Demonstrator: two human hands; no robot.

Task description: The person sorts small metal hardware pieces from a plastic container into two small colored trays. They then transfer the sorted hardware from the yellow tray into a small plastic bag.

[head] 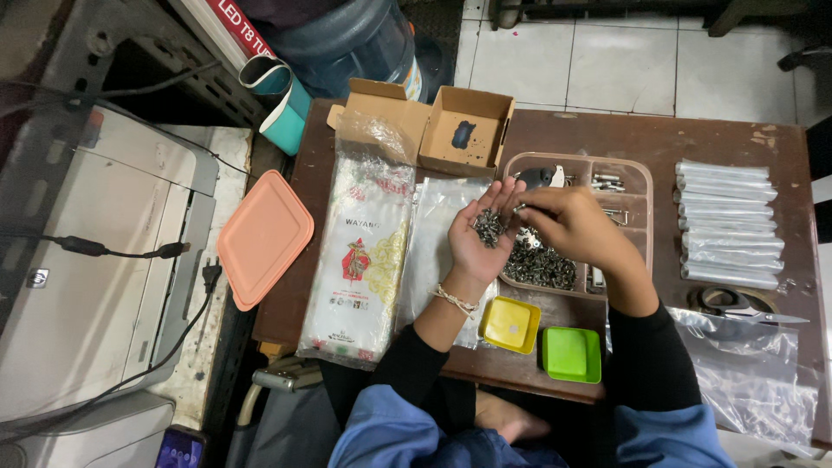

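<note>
Head-worn view, straight down over table [693, 139].

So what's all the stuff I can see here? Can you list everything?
table: one, brown, centre
tray: one, pinkish clear, divided, under the hands
screws: a heap, silver, in the tray; more in the left palm
boxes: two, cardboard, open, back of table
plastic bags: several, clear, one pack with red print, left of tray
tubes: a stack, clear, right side
scissors: one, dark handles, below tubes
small dishes: two, yellow and green, front edge
lid: one, salmon, left of table
printer: one, grey, far left
water jug: one, blue, top
left hand: cupped open, holding screws
right hand: fingertips pinched by the left palm
</note>
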